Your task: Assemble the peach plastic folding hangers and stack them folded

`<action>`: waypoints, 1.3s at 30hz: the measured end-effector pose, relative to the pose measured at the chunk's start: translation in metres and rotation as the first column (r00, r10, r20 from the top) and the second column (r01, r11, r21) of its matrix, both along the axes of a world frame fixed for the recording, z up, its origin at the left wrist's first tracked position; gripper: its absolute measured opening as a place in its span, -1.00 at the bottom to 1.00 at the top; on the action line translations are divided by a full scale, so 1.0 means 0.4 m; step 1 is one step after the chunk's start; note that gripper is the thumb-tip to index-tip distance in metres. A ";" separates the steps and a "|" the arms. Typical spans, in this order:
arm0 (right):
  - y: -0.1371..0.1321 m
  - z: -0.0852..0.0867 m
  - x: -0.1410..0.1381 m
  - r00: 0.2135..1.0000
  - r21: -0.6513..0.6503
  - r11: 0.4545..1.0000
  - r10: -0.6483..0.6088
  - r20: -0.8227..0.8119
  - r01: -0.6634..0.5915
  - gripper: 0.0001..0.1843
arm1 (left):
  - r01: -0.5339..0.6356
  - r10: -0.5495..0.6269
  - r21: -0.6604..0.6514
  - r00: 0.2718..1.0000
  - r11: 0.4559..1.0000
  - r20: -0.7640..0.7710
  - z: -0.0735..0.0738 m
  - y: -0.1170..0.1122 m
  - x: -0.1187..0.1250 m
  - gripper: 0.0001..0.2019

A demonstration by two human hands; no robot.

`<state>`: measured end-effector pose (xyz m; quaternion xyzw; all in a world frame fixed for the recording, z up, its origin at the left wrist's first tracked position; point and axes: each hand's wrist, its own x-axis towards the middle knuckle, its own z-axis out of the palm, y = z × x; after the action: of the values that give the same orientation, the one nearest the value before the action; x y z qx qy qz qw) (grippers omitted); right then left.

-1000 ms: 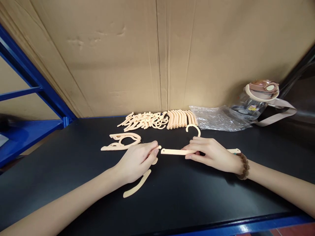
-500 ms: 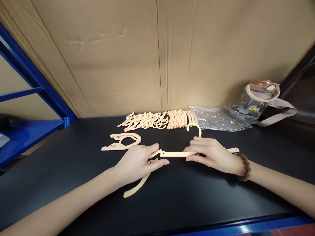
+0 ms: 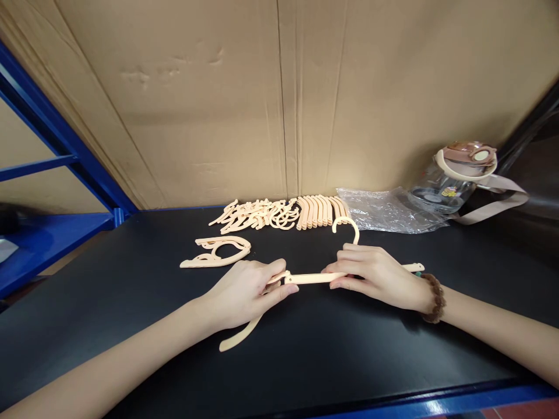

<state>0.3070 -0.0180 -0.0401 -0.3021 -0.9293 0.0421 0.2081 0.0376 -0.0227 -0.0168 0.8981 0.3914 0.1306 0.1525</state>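
Observation:
My right hand (image 3: 371, 269) is wrapped round the middle of a cream plastic folding hanger (image 3: 312, 278), whose hook rises above my fingers and whose far end shows past my wrist. At the hanger's left end, my left hand (image 3: 251, 288) pinches a small curved cream piece against it, thumb and forefinger pressed at the joint. Most of that small piece is hidden in my palm. Below my left hand a loose curved hanger arm (image 3: 240, 338) lies on the black table, its upper part covered by the hand.
A folded hanger (image 3: 218, 253) lies left of my hands. Behind are a pile of small curved pieces (image 3: 257, 215), a row of hanger arms (image 3: 317, 210) and a clear plastic bag (image 3: 388, 209). A strapped water bottle (image 3: 454, 177) stands back right, before a cardboard wall (image 3: 196, 105).
My left thumb and forefinger have closed in on the hanger's left end, which has dipped and rolled slightly. The right hand has hardly moved; the hook has shifted a little right.

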 end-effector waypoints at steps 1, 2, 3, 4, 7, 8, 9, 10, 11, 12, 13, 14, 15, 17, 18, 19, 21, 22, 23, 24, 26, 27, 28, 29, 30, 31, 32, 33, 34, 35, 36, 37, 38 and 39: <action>0.000 0.000 0.000 1.000 0.000 1.000 0.003 0.000 -0.003 -0.65 | 0.011 -0.011 -0.003 1.000 1.000 -0.002 0.000 0.000 -0.001 -0.62; -0.001 -0.001 0.000 1.000 0.000 1.000 0.005 -0.001 -0.005 -0.66 | 0.022 -0.022 -0.005 1.000 1.000 -0.005 -0.001 0.001 -0.002 -0.62; -0.001 -0.001 0.000 1.000 -0.001 1.000 0.008 -0.002 -0.008 -0.66 | 0.031 -0.032 -0.007 0.999 0.999 -0.011 -0.001 0.001 -0.003 -0.62; -0.002 -0.001 -0.001 1.000 -0.002 1.000 0.010 -0.003 -0.010 -0.67 | 0.039 -0.039 -0.007 0.999 0.999 -0.019 -0.001 0.002 -0.003 -0.62; -0.002 -0.001 -0.002 1.000 -0.001 1.000 0.010 -0.001 -0.010 -0.68 | 0.046 -0.046 -0.003 0.997 0.999 -0.055 0.000 0.003 -0.005 -0.63; -0.001 0.000 -0.003 1.000 0.001 1.000 0.009 -0.001 -0.009 -0.68 | 0.046 -0.046 -0.003 0.997 0.999 -0.069 0.000 0.003 -0.005 -0.63; -0.001 0.000 -0.003 1.000 0.002 1.000 0.009 0.001 -0.009 -0.68 | 0.045 -0.045 -0.003 0.995 0.999 -0.084 0.000 0.003 -0.005 -0.62; -0.001 0.000 -0.003 1.000 0.003 1.000 0.009 0.001 -0.009 -0.68 | 0.044 -0.044 -0.005 0.994 0.999 -0.096 0.001 0.003 -0.005 -0.62; 0.000 0.000 -0.004 1.000 0.002 1.000 0.011 0.002 -0.011 -0.67 | 0.042 -0.043 -0.007 0.993 0.999 -0.108 0.001 0.003 -0.005 -0.61; 0.000 0.000 -0.004 1.000 0.002 1.000 0.011 0.004 -0.011 -0.67 | 0.042 -0.042 -0.008 0.992 0.999 -0.118 0.001 0.003 -0.005 -0.61; 0.000 0.001 -0.004 1.000 0.001 1.000 0.011 0.004 -0.011 -0.67 | 0.042 -0.042 -0.007 0.991 0.999 -0.126 0.001 0.003 -0.006 -0.61; 0.000 0.001 -0.004 1.000 0.001 1.000 0.011 0.005 -0.011 -0.67 | 0.040 -0.040 -0.004 0.990 0.999 -0.133 0.001 0.003 -0.006 -0.61; 0.000 0.001 -0.004 1.000 0.001 1.000 0.009 0.005 -0.009 -0.67 | 0.041 -0.040 -0.002 0.989 0.999 -0.139 0.001 0.003 -0.006 -0.61; 0.000 0.002 -0.004 1.000 0.001 1.000 0.009 0.005 -0.009 -0.67 | 0.041 -0.040 0.006 0.988 0.999 -0.152 0.001 0.004 -0.005 -0.62; 0.000 0.002 -0.005 1.000 0.000 1.000 0.010 0.004 -0.010 -0.66 | 0.041 -0.039 0.009 0.986 0.999 -0.159 0.001 0.004 -0.005 -0.62; 0.000 0.003 -0.005 1.000 -0.001 1.000 0.011 0.005 -0.011 -0.66 | 0.043 -0.040 0.013 0.985 0.999 -0.169 0.001 0.005 -0.005 -0.62; 0.001 0.002 -0.005 1.000 -0.004 1.000 0.013 0.007 -0.013 -0.66 | 0.049 -0.043 0.026 0.980 0.998 -0.193 0.001 0.005 -0.004 -0.62; 0.001 0.002 -0.005 1.000 -0.005 1.000 0.014 0.007 -0.014 -0.66 | 0.052 -0.044 0.035 0.977 0.998 -0.208 0.002 0.005 -0.004 -0.62; 0.000 0.001 -0.005 1.000 -0.007 1.000 0.014 0.007 -0.014 -0.66 | 0.058 -0.046 0.047 0.974 0.997 -0.224 0.003 0.005 -0.004 -0.63; 0.000 0.000 -0.005 1.000 -0.008 1.000 0.014 0.006 -0.014 -0.66 | 0.064 -0.047 0.063 0.970 0.996 -0.239 0.004 0.004 -0.004 -0.64; -0.001 -0.001 -0.005 1.000 -0.013 1.000 0.013 0.004 -0.013 -0.67 | 0.080 -0.047 0.110 0.962 0.991 -0.270 0.006 0.003 -0.004 -0.64; -0.002 -0.001 -0.005 1.000 -0.018 1.000 0.013 0.006 -0.013 -0.67 | 0.089 -0.047 0.135 0.957 0.987 -0.287 0.006 0.003 -0.005 -0.64; -0.002 -0.001 -0.005 1.000 -0.022 1.000 0.013 0.008 -0.012 -0.66 | 0.101 -0.048 0.161 0.952 0.982 -0.304 0.006 0.003 -0.006 -0.64; -0.003 -0.001 -0.005 1.000 -0.026 1.000 0.013 0.011 -0.012 -0.66 | 0.116 -0.051 0.185 0.946 0.976 -0.320 0.006 0.003 -0.006 -0.64; -0.003 -0.001 -0.005 1.000 -0.029 1.000 0.013 0.014 -0.013 -0.66 | 0.130 -0.054 0.210 0.941 0.969 -0.335 0.005 0.004 -0.007 -0.63; -0.003 0.000 -0.005 1.000 -0.031 0.999 0.014 0.016 -0.013 -0.66 | 0.146 -0.058 0.233 0.936 0.961 -0.348 0.004 0.005 -0.008 -0.63; -0.003 0.000 -0.005 1.000 -0.034 0.999 0.015 0.015 -0.014 -0.66 | 0.163 -0.062 0.257 0.931 0.952 -0.359 0.003 0.005 -0.008 -0.63; -0.003 0.000 -0.005 1.000 -0.038 0.999 0.018 0.011 -0.017 -0.66 | 0.180 -0.067 0.281 0.927 0.943 -0.370 0.001 0.006 -0.009 -0.63; -0.003 0.000 -0.005 1.000 -0.042 0.999 0.020 0.004 -0.019 -0.66 | 0.196 -0.071 0.304 0.923 0.932 -0.379 0.000 0.007 -0.009 -0.63; -0.002 0.000 -0.006 1.000 -0.049 0.999 0.023 -0.001 -0.023 -0.67 | 0.211 -0.075 0.322 0.919 0.923 -0.387 -0.001 0.007 -0.009 -0.64; -0.002 0.000 -0.006 1.000 -0.054 0.998 0.023 -0.005 -0.024 -0.67 | 0.224 -0.079 0.337 0.916 0.915 -0.393 -0.002 0.007 -0.010 -0.64; -0.002 0.000 -0.007 1.000 -0.059 0.998 0.024 -0.007 -0.024 -0.67 | 0.233 -0.082 0.351 0.914 0.907 -0.397 -0.003 0.007 -0.010 -0.65; -0.001 0.000 -0.007 1.000 -0.062 0.998 0.023 -0.008 -0.024 -0.67 | 0.239 -0.082 0.367 0.915 0.899 -0.396 -0.003 0.007 -0.010 -0.65; -0.001 -0.001 -0.007 1.000 -0.065 0.998 0.023 -0.008 -0.023 -0.67 | 0.243 -0.082 0.383 0.917 0.891 -0.389 -0.002 0.007 -0.010 -0.66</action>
<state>0.3040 -0.0186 -0.0404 -0.2979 -0.9301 0.0760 0.2009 0.0334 -0.0200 -0.0177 0.9479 0.2970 0.0309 -0.1106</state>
